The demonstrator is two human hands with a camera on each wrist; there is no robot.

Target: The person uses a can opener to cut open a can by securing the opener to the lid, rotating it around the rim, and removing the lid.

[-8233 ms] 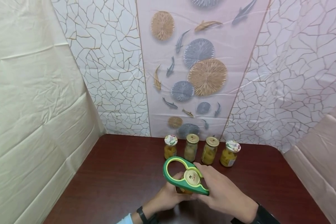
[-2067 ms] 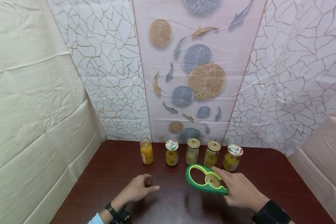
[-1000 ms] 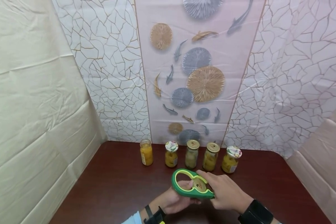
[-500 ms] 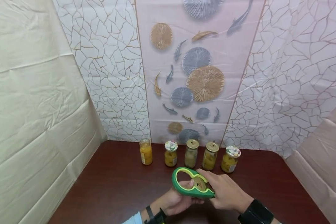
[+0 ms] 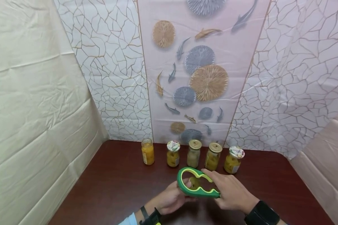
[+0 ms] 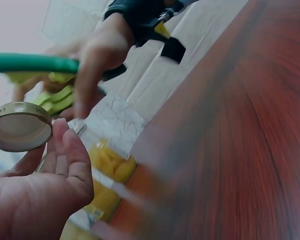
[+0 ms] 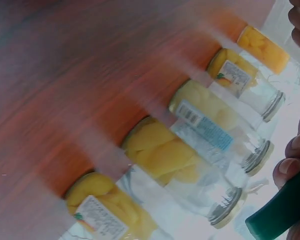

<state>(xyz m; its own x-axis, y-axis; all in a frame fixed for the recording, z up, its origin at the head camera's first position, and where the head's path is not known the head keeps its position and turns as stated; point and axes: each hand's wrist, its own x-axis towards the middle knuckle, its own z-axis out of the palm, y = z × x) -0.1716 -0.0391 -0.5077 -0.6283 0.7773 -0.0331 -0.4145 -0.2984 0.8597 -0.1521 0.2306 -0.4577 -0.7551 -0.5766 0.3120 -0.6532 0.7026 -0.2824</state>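
Observation:
My left hand point(image 5: 173, 197) pinches a gold metal lid point(image 6: 21, 127) between thumb and fingers, its hollow underside showing in the left wrist view. From the head, that lid appears through the large loop of a green jar opener point(image 5: 198, 195) with a lime inner edge. The opener's handle end is gripped by my right hand point(image 5: 232, 192), which holds it level above the table. An uncapped jar of orange fruit point(image 5: 148, 153) stands at the left end of a row of jars. My right hand and the opener are blurred in the left wrist view.
Lidded jars continue the row along the back: a white-lidded jar point(image 5: 173, 156), two gold-lidded jars point(image 5: 193, 156), point(image 5: 212, 157) and another white-lidded jar point(image 5: 232, 161). They stand on a dark red-brown table point(image 5: 107, 184). A patterned cloth point(image 5: 124, 78) hangs behind.
Earlier the opener was round the lid of a jar in my left hand; that jar now stands uncapped at the row's left. The lid has left the opener's smaller opening for my left fingers.

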